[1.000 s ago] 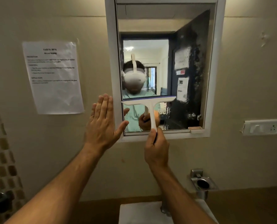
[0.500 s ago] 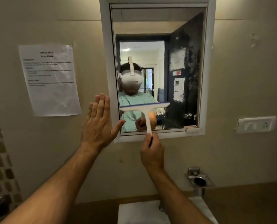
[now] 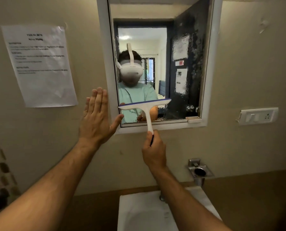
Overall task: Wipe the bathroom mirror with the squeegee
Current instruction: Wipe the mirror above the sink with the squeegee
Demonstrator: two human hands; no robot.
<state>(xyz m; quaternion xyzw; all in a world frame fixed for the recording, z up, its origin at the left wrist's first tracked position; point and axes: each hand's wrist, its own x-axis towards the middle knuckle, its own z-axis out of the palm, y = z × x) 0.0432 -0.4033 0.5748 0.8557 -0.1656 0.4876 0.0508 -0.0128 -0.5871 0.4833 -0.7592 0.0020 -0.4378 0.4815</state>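
Right hand [image 3: 154,151] grips one squeegee [image 3: 144,105] on one mirror [image 3: 180,47]

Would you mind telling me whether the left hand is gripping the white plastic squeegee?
No, the left hand lies flat and open against the wall beside the mirror frame, while the right hand holds the white plastic squeegee.

Your left hand [image 3: 97,117] is raised flat, fingers straight and together, thumb spread right. Your right hand [image 3: 154,150] is fisted in a grip, thumb on top. Both forearms reach forward and up.
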